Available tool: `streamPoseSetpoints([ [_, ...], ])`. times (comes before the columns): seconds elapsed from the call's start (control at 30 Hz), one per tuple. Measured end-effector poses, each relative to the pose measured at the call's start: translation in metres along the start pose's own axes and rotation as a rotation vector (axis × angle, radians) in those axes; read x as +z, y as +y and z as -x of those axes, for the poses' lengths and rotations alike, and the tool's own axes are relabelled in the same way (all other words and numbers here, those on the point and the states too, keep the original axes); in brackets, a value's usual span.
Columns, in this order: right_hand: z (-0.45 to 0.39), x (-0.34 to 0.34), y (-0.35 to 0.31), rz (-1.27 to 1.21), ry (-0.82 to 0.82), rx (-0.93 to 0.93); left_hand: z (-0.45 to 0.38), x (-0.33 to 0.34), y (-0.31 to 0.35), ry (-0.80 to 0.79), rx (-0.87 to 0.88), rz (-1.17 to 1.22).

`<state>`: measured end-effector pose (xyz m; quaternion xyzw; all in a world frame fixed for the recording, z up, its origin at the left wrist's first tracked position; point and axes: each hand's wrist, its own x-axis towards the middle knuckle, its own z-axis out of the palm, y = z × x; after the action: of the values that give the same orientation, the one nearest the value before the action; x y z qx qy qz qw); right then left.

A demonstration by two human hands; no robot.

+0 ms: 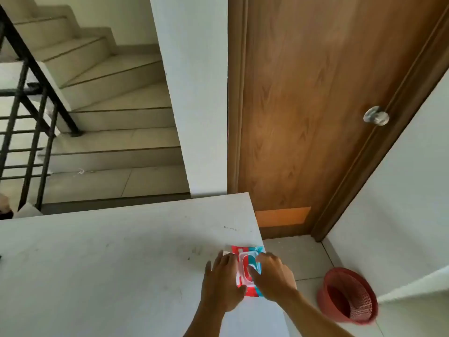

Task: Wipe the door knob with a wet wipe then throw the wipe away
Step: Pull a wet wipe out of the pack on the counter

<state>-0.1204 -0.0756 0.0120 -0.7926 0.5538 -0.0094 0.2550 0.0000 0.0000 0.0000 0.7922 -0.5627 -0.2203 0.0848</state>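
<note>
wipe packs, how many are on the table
1. The wipe pack lies near the right edge of the table, under the left hand and right hand. None seems hidden.

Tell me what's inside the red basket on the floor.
The red basket shows only its own mesh wall and a dark interior; no wipe or rubbish is visible. Its near rim hides part of the bottom.

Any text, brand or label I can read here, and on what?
None can be read.
Wet wipe pack on the table, under both hands: red, teal and white print, too blurred to make out.
Door, door knob, red basket: no visible text.
</note>
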Motion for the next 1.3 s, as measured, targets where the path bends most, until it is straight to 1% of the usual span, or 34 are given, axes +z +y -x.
streamPoseSetpoints([
  [0.03,-0.008,0.004,-0.002,-0.017,0.0,-0.009,-0.008,0.001,0.001,-0.023,0.029,0.025],
  [0.07,-0.015,0.006,-0.004,-0.035,0.0,0.012,-0.019,0.009,-0.002,-0.007,0.043,0.013],
  [0.1,-0.022,0.007,-0.007,-0.072,-0.011,0.036,-0.032,0.02,-0.005,0.024,0.047,-0.015],
  [0.13,-0.023,0.008,-0.011,-0.1,-0.009,0.071,-0.04,0.025,-0.005,0.018,0.036,-0.038],
  [0.17,-0.027,0.01,-0.015,-0.15,0.001,0.114,-0.048,0.033,-0.004,0.028,0.071,-0.062],
  [0.2,-0.035,0.014,-0.014,-0.139,-0.022,0.149,-0.055,0.039,-0.002,-0.009,0.077,-0.061],
  [0.23,-0.038,0.013,-0.016,-0.119,-0.062,0.18,-0.059,0.044,0.0,-0.012,0.073,-0.076],
  [0.27,-0.041,0.014,-0.014,-0.074,-0.095,0.178,-0.06,0.048,0.001,-0.056,0.063,-0.09],
  [0.3,-0.043,0.015,-0.014,-0.102,-0.113,0.186,-0.062,0.05,-0.001,-0.077,0.049,-0.076],
  [0.33,-0.044,0.015,-0.012,-0.166,-0.117,0.232,-0.063,0.051,-0.001,-0.086,0.036,-0.085],
  [0.43,-0.038,0.009,-0.015,-0.518,-0.084,0.417,-0.063,0.046,0.003,-0.101,0.0,-0.089],
  [0.5,-0.038,0.005,-0.018,-0.576,-0.127,0.425,-0.062,0.044,0.003,-0.113,-0.006,-0.107],
  [0.57,-0.04,0.005,-0.018,-0.457,-0.183,0.348,-0.06,0.042,0.006,-0.106,-0.018,-0.11],
  [0.6,-0.042,0.005,-0.016,-0.396,-0.182,0.306,-0.059,0.041,0.007,-0.106,-0.021,-0.109],
  [0.67,-0.042,0.005,-0.015,-0.384,-0.189,0.263,-0.059,0.038,0.009,-0.117,-0.026,-0.111],
  [0.7,-0.041,0.006,-0.014,-0.409,-0.168,0.277,-0.058,0.038,0.01,-0.118,-0.028,-0.112],
  [0.73,-0.042,0.004,-0.012,-0.384,-0.157,0.251,-0.059,0.037,0.01,-0.107,-0.03,-0.106],
  [0.8,-0.045,-0.004,-0.014,-0.346,-0.189,0.207,-0.061,0.038,0.008,-0.084,-0.035,-0.099],
  [0.83,-0.047,-0.006,-0.016,-0.262,-0.202,0.17,-0.062,0.039,0.008,-0.077,-0.037,-0.094],
  [0.87,-0.047,-0.01,-0.018,-0.08,-0.239,0.092,-0.062,0.039,0.007,-0.067,-0.039,-0.091],
  [0.9,-0.049,-0.012,-0.018,-0.009,-0.255,0.066,-0.062,0.04,0.007,-0.055,-0.035,-0.089],
  [0.97,-0.049,-0.011,-0.018,0.0,-0.265,0.017,-0.06,0.037,0.009,-0.06,-0.041,-0.084],
  [1.07,-0.047,-0.012,-0.019,-0.082,-0.259,-0.014,-0.062,0.032,0.011,-0.097,-0.053,-0.135],
  [1.13,-0.044,-0.014,-0.02,0.008,-0.277,-0.051,-0.062,0.033,0.011,-0.12,-0.057,-0.143],
  [1.2,-0.043,-0.016,-0.018,0.081,-0.243,-0.085,-0.061,0.036,0.009,-0.109,-0.049,-0.135],
  [1.3,-0.044,-0.015,-0.018,0.13,-0.269,-0.136,-0.06,0.039,0.007,-0.091,-0.043,-0.125],
])
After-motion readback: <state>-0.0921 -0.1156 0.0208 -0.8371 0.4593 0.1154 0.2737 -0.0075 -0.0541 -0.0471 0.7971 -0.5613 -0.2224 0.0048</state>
